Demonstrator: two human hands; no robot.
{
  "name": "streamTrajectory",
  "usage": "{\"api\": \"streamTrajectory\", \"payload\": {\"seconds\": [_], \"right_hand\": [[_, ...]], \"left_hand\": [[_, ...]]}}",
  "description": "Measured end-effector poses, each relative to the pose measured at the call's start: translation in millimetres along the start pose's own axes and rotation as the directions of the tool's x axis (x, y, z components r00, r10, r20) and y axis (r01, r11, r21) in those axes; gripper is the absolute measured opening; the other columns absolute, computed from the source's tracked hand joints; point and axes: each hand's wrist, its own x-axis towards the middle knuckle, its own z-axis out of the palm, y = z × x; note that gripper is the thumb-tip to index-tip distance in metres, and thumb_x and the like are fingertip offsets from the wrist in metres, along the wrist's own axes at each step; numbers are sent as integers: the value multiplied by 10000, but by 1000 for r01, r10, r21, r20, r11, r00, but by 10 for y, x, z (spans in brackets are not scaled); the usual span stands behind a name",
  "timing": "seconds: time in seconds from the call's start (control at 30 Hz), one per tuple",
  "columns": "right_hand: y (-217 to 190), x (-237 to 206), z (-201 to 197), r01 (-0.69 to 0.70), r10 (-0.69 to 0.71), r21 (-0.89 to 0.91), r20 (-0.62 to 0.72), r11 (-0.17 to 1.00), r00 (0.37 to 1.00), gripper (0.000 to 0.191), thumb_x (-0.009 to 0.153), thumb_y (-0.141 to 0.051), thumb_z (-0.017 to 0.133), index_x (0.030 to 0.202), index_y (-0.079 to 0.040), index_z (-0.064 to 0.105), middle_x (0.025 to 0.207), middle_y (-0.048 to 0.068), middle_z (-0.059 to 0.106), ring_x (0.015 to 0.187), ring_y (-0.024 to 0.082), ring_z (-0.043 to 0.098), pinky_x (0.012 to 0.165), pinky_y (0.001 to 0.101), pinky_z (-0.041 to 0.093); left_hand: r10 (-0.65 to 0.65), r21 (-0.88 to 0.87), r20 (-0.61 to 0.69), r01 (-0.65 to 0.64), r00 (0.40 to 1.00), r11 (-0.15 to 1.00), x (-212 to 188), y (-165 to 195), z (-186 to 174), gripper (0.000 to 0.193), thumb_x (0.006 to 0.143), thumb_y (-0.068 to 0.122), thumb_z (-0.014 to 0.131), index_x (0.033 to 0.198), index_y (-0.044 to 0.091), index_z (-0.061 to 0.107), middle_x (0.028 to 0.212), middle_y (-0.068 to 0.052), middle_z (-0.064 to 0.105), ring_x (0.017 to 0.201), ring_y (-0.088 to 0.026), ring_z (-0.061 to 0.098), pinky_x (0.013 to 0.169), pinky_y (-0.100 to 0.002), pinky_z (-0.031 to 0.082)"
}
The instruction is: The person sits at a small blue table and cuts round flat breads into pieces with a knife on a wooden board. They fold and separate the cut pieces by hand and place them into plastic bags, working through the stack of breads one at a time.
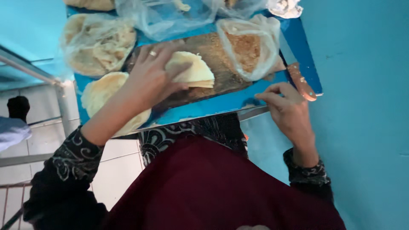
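My left hand (151,76), with a ring on one finger, presses flat on a folded pale flatbread (194,70) that lies on a dark wooden board (221,72). My right hand (287,108) hovers at the blue table's (213,106) near edge, fingers curled and holding nothing. It is next to a knife with a wooden handle (301,81), not touching it. The knife's blade runs up under a bag.
A round flatbread (104,96) lies left of the board. Clear plastic bags hold flatbreads (98,42) at the left and brown crumbs (249,47) at the right. A blue wall (362,106) stands on the right. A metal rail (30,70) and tiled floor lie left.
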Motion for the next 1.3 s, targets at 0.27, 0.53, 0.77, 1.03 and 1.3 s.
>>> {"api": "streamTrajectory", "payload": {"seconds": [0.27, 0.53, 0.77, 1.03, 1.3], "right_hand": [[437, -211, 7, -314, 310, 13, -200, 949, 929, 192, 914, -60, 854, 1065, -55, 734, 1012, 80, 700, 816, 233, 688, 721, 360, 549], [862, -228, 143, -249, 154, -389, -259, 887, 954, 552, 820, -165, 927, 1295, -104, 654, 1221, 118, 652, 1101, 377, 610, 909, 462, 522], [1173, -217, 68, -218, 163, -395, -167, 892, 972, 529, 881, -178, 864, 1358, -90, 650, 1104, 129, 702, 1032, 372, 632, 891, 484, 507], [745, -283, 157, -525, 474, -85, -327, 847, 818, 241, 1226, -141, 603, 1431, -56, 509, 970, 90, 722, 753, 258, 624, 627, 399, 467], [-448, -264, 195, -304, 429, 508, -146, 806, 892, 661, 1181, 67, 533, 1714, -88, 175, 1118, 70, 611, 723, 84, 477, 628, 235, 423]], "left_hand": [[66, 185, 82, -80, 994, 979, 1, 242, 318, 517, 909, 393, 764, 1324, 99, 667, 1448, -101, 569, 1410, -278, 486, 1170, -598, 344], [89, 229, 71, -103, 993, 968, -31, 415, 363, 601, 892, 447, 728, 1384, 117, 627, 1415, -214, 546, 1375, -377, 470, 1150, -638, 315], [-4, -44, 67, 7, 998, 999, -35, 342, 207, 584, 962, 370, 701, 1449, 72, 578, 1450, -197, 524, 1363, -380, 495, 1147, -611, 326], [-142, -111, 1, 141, 990, 984, -357, -183, -202, 335, 995, 123, 707, 1324, 136, 650, 1429, -87, 584, 1309, -339, 594, 1090, -495, 436], [-128, 110, -244, 158, 961, 981, -341, -110, -242, 399, 899, 208, 745, 1262, 71, 649, 1317, -148, 587, 1161, -368, 608, 962, -471, 492]]}}
